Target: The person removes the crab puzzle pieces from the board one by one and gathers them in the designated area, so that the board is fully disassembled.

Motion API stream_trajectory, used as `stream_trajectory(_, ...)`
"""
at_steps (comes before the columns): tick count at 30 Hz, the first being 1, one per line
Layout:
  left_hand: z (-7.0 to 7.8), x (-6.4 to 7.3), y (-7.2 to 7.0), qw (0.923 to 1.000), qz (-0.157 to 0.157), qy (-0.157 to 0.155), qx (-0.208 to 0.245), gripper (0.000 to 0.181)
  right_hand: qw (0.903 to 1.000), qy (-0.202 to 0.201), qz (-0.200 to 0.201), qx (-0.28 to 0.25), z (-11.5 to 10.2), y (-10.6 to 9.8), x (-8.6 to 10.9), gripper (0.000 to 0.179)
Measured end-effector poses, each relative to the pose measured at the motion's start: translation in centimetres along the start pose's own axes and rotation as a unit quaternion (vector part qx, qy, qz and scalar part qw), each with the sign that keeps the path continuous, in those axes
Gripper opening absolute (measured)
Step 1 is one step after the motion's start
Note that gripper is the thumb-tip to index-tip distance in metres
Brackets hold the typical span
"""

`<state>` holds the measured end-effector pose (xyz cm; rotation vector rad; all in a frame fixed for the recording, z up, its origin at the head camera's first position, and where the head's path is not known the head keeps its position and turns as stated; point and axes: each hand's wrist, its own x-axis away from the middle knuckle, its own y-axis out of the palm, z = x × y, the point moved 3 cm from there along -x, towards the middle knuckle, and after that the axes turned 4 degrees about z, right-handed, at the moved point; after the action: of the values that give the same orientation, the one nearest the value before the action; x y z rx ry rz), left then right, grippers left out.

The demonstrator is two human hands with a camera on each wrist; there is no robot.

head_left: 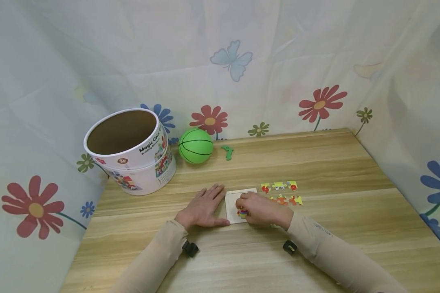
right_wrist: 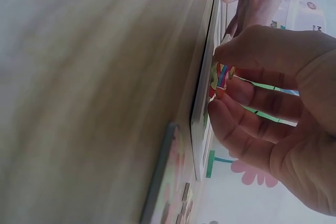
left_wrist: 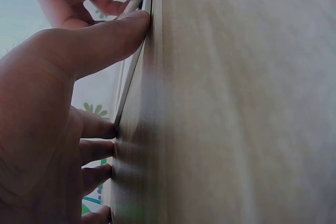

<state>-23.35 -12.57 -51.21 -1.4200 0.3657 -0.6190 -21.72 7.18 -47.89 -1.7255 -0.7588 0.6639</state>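
Note:
A shallow pale wooden puzzle tray (head_left: 232, 205) lies on the table between the hands. My left hand (head_left: 204, 207) rests on the table with its fingers spread, its thumb and fingertips touching the tray's left side. Over the tray, my right hand (head_left: 265, 209) pinches a colourful jigsaw piece (head_left: 243, 212). In the right wrist view the piece (right_wrist: 223, 74) stands tilted between thumb and fingers, close to the tray surface. Several loose jigsaw pieces (head_left: 279, 186) lie in rows right of the tray, some partly hidden by the right hand and wrist.
A large white bucket (head_left: 146, 179) printed with building-block pictures stands at the back left. Beside it sit a green ball (head_left: 196, 146) and a small green curved piece (head_left: 228, 152). A flower-patterned curtain (head_left: 271, 93) borders the wood-grain table (head_left: 337, 171).

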Motion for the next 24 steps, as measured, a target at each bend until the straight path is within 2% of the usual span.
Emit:
stream_trajectory(11, 0.05, -0.01, -0.11, 1.0000, 0.001, 0.000, 0.000, 0.108, 0.9998, -0.003, 0.011, -0.019, 0.28, -0.22, 0.19, 0.028)
stream_trajectory(17, 0.18, 0.07, -0.18, 1.0000, 0.004, 0.002, -0.004, 0.108, 0.9993, -0.019, 0.022, -0.023, 0.44, -0.37, 0.46, 0.028)
stream_trajectory(24, 0.16, 0.04, -0.21, 1.0000, 0.002, 0.000, -0.004, 0.107, 0.9991, -0.021, 0.014, -0.034, 0.68, -0.84, 0.87, 0.029)
